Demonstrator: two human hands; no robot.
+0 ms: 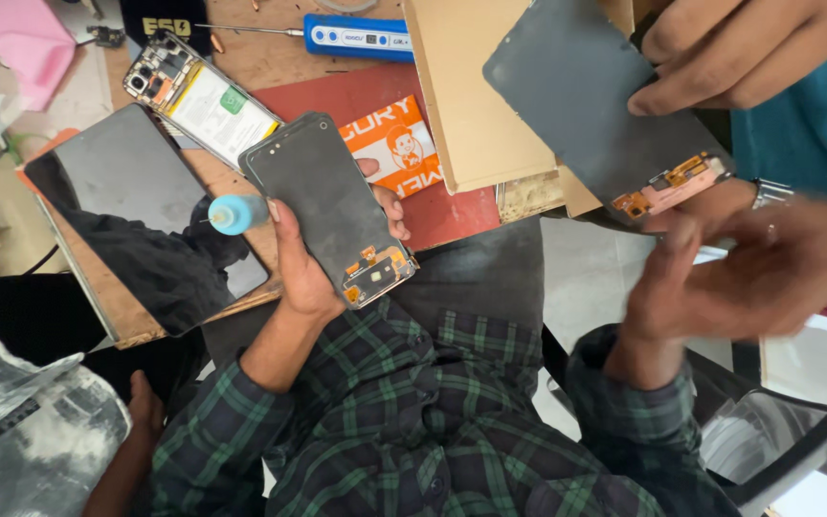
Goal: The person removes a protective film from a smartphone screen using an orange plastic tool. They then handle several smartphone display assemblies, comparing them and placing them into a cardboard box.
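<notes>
My left hand (303, 273) grips a dark phone display panel (323, 191) from beneath, its copper flex connector end (375, 273) pointing towards me. A small blue-capped bottle (236, 213) with a needle tip lies right by that hand's fingers; whether they touch is unclear. My right hand (748, 278) is blurred, fingers apart, just below a second dark display panel (586, 101). Another person's hand (748, 53), in a teal sleeve, holds that panel from above. My right thumb is near its orange flex end (677, 182).
A dark glass tablet (117, 191) lies on the wooden table beside an opened phone (198, 101) showing its battery. Further back are a blue tool (356, 36), an orange card (394, 144), a red mat (337, 96), a cardboard box (461, 86) and a pink cloth (21, 38). Someone in grey sits at the lower left (31, 431).
</notes>
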